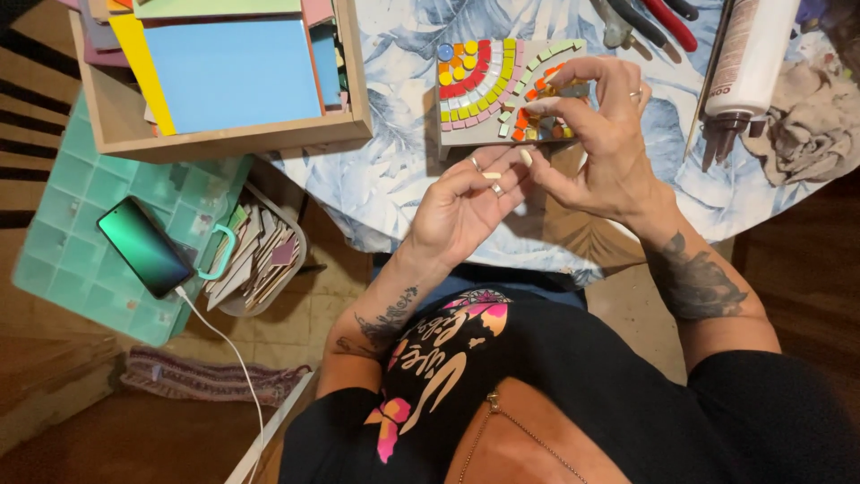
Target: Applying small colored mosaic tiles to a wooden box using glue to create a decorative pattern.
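While both hands work over the near edge of the round table [394, 193], which is covered by a pale blue leaf-print cloth, the right hand [602, 143] pinches a small orange tile piece [548, 92] between thumb and fingertips, narrow and curled, right above the mosaic board [502, 90]. That board lies at about twelve o'clock from the hands, a small grey slab carrying arcs of red, orange, yellow, pink and green tiles, with loose-looking orange and green bits on its right half. At seven o'clock from the right hand, the left hand [461, 206] is cupped palm-up, fingers loosely bent, its fingertips touching the right hand's lower fingers; whether it holds anything I cannot tell. A wooden tray [354, 99] of coloured sheets sits at ten o'clock, a glue bottle [748, 63] and a crumpled rag [811, 121] at two o'clock. Off the table at nine o'clock, a phone [145, 246] on a white cable rests on a teal plastic organiser box [63, 233], beside a small basket [260, 255] of tile strips.
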